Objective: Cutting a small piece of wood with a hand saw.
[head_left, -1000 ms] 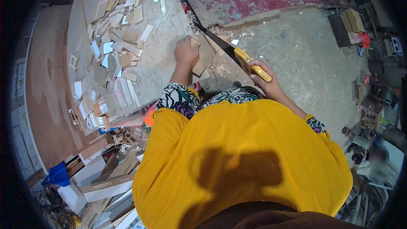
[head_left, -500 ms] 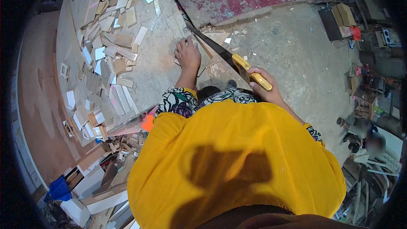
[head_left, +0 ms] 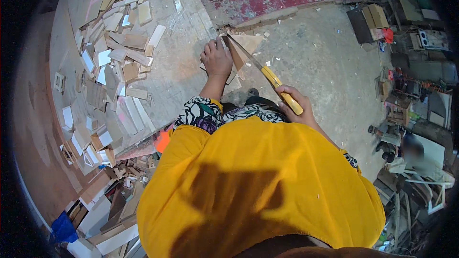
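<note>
My right hand is wrapped round the yellow handle of a handsaw. The saw's dark blade slants up and left, its tip close to the fingers of my left hand. At the table's right edge, my left hand presses down with bent fingers on a piece of wood, mostly hidden beneath it. A brown strip of that wood shows beside the hand, next to the blade. Whether the teeth touch the wood I cannot tell.
Many wooden offcuts lie heaped on the worn table at left. More scrap boards are piled below its near corner. Wood chips dot the concrete floor. Cartons and another person are far right.
The saw has been drawn back toward my body, and its blade now looks narrower. My left hand has shifted slightly right and down in view, still at the table edge.
</note>
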